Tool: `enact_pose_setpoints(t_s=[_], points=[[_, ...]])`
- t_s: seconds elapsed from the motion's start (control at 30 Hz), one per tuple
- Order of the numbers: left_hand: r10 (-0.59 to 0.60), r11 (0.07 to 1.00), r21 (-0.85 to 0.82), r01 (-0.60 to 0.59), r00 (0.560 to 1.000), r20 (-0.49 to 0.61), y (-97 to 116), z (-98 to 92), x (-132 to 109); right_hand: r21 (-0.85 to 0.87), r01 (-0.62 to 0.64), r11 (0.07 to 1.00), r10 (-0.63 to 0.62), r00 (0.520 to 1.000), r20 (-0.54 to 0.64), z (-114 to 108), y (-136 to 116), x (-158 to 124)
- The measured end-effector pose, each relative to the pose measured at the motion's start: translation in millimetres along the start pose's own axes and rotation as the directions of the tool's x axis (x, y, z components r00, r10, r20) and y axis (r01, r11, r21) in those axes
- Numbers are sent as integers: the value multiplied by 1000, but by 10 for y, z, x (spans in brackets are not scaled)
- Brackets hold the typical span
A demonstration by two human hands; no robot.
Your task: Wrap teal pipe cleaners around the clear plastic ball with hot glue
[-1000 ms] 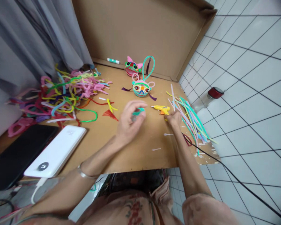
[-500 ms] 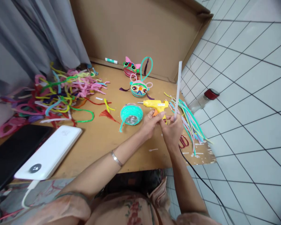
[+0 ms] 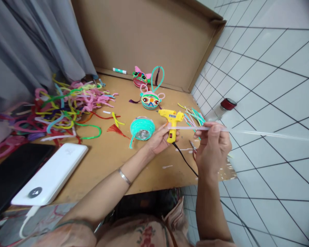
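My left hand is wrapped round the handle of a yellow hot glue gun, whose nozzle points left. A red switch shows on its grip. My right hand pinches a long, translucent white glue stick, held level. The stick's left end crosses in front of the gun's handle near my left fingers; its right part is blurred over the tiles. Just left of the gun sits a ball wrapped in turquoise pipe cleaner, with one end hanging loose and a clear patch at its front.
Two decorated lion-head lanterns stand behind. Piled pipe cleaners lie left, a power bank and black phone nearer. Scissors and loose pipe cleaners lie right, beside a red-lidded jar. The gun's cord trails right.
My right hand has moved right and turned the glue stick from upright to level. The glue gun has tilted in my left hand, its handle now downward, with my right hand off it.
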State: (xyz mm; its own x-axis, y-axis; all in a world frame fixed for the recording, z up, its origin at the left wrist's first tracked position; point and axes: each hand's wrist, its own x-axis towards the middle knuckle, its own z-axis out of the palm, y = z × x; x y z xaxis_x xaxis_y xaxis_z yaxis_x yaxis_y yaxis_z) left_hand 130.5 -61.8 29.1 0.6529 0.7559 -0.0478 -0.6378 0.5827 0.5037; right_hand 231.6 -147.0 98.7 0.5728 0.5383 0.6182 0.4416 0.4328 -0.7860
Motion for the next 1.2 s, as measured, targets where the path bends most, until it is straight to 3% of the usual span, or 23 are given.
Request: enact_pose_setpoints(t_s=[0.23, 0.6, 0.87, 1.2], points=[[-65, 988, -143, 63, 998, -9, 37, 21, -41, 33, 160, 987, -147, 959, -244, 38, -83, -160], [-30, 994, -104, 36, 998, 61, -16, -60, -49, 73, 194, 978, -171, 954, -244, 50, -94, -117], [-10, 996, -92, 15, 999, 48, -20, -107, -18, 186, 40, 982, -9, 987, -162, -3, -93, -49], [10, 1000, -30, -7, 996, 92, -51, -102, -47, 87, -168, 982, 164, 985, 44, 18, 45, -84]])
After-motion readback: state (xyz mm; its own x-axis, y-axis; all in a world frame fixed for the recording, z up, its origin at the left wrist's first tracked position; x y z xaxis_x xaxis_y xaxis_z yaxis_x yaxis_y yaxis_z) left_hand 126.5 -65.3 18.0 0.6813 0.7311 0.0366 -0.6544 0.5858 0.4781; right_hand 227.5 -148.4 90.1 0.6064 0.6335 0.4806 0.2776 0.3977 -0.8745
